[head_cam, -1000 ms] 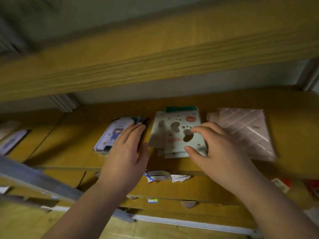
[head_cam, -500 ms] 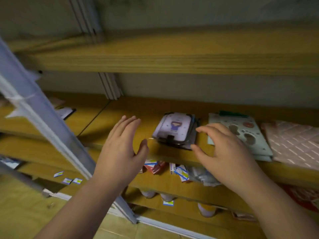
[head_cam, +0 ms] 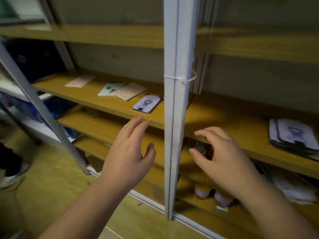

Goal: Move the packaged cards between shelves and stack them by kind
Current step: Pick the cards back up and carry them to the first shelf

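On the wooden shelf (head_cam: 96, 99) left of the white post lie a purple girl card pack (head_cam: 147, 103), a pink quilted pack (head_cam: 130, 91) overlapping a pale green pack (head_cam: 107, 88), and another pink pack (head_cam: 80, 81) farther left. A stack of purple girl card packs (head_cam: 295, 135) sits on the shelf to the right of the post. My left hand (head_cam: 128, 152) hovers open below the front edge of the left shelf, holding nothing. My right hand (head_cam: 222, 156) hangs open with curled fingers in front of the right shelf, also holding nothing.
A white upright post (head_cam: 176, 107) stands between my hands. A slanted grey metal bar (head_cam: 39, 107) crosses at the left. Lower shelves hold small jars (head_cam: 222, 199) and plastic-wrapped items (head_cam: 291, 185). A shoe (head_cam: 12, 176) rests on the wooden floor at the left.
The view has swung left, past the post. Both hands have drawn back from the card packs on the right shelf and now hang in front of the shelves, still holding nothing.
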### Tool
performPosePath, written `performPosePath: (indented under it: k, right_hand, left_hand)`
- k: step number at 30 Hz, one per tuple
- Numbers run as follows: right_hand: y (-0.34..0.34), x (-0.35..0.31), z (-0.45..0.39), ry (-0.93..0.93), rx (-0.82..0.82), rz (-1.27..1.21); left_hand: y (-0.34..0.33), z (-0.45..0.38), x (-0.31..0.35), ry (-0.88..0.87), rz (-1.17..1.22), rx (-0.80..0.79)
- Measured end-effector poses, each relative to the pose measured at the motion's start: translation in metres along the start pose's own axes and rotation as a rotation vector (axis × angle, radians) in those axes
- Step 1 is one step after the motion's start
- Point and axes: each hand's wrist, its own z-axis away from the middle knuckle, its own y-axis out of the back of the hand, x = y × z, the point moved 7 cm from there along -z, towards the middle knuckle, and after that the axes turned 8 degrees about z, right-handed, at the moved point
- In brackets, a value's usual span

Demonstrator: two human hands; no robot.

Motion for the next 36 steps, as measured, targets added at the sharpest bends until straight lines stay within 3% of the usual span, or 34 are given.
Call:
performPosePath:
  k: [11, 21, 28, 36]
  right_hand:
    - [-0.075, -0.113, -0.083, 0.122, -0.066, -0.004]
    - [-0.133, -0.163, -0.183, 0.128, -0.017, -0.090]
    - [-0.166, -0.191, -0.235, 0.151, -0.060, -0.102]
    - [-0.199, -0.211, -0.283, 0.097, -0.075, -0.070]
  left_hand:
    - [0.063, -0.016, -0.116, 0.138, -0.026, 0.047]
    - [0.084, -0.084, -0.189, 0.171, -0.103, 0.035]
    - [0.102, -0.122, -0.239, 0.169, -0.034, 0.084]
    - [0.097, -0.169, -0.325, 0.143, -0.023, -0.024]
